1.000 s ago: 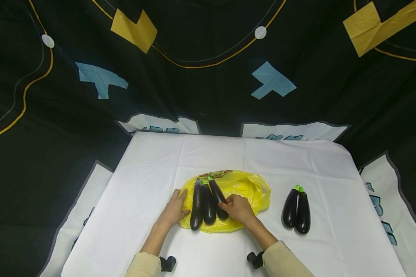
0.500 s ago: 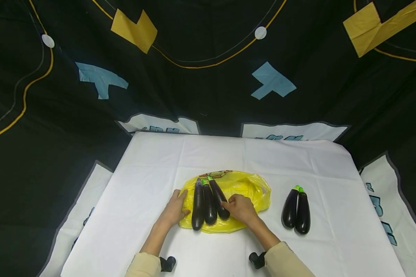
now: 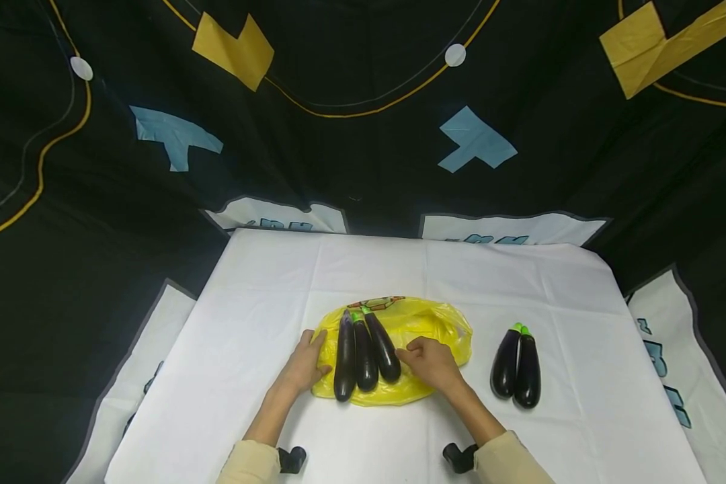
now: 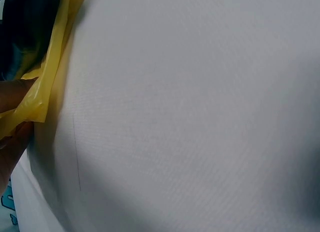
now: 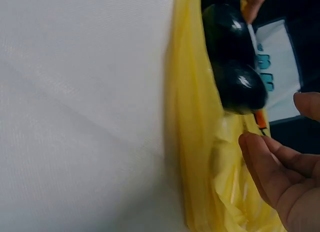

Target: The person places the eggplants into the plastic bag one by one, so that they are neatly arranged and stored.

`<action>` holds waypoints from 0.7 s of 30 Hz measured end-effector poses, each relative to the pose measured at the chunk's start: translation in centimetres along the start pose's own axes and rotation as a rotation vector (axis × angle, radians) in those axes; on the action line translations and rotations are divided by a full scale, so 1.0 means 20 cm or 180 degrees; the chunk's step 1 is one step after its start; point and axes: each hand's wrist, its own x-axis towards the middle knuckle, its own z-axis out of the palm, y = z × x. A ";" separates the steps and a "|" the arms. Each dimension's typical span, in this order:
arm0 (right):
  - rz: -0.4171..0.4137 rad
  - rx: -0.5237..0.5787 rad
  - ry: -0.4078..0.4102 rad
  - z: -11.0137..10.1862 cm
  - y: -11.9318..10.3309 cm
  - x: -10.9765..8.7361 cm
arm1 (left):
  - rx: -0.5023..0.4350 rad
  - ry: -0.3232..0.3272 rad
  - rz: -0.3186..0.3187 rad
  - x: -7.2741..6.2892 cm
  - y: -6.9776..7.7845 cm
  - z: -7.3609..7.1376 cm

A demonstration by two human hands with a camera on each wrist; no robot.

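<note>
Three dark purple eggplants (image 3: 366, 356) lie side by side on a flattened yellow plastic bag (image 3: 423, 321), stems pointing away. My left hand (image 3: 304, 363) is at the bag's left edge. In the left wrist view, its fingers (image 4: 15, 96) pinch the yellow plastic between them, beside a dark eggplant (image 4: 32, 26). Just right of the rightmost eggplant, my right hand (image 3: 432, 363) hovers over the bag. The right wrist view has its fingers (image 5: 270, 164) loosely extended, thumb apart and nothing between them, near the rounded eggplant end (image 5: 242, 89).
Two more eggplants (image 3: 516, 366) rest together on the white table cloth (image 3: 587, 336), to the right of the bag. Behind the table hangs a black curtain (image 3: 363, 168) with yellow and blue shapes.
My right hand has let go of the rightmost eggplant and drawn back to the right. The eggplants shifted slightly right earlier. My left hand has stayed at the bag's edge.
</note>
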 end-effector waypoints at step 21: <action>0.0149 0.0058 0.0454 -0.48 0.20 -0.25 | -0.0038 -0.0007 -0.0023 -0.01 -0.01 0.00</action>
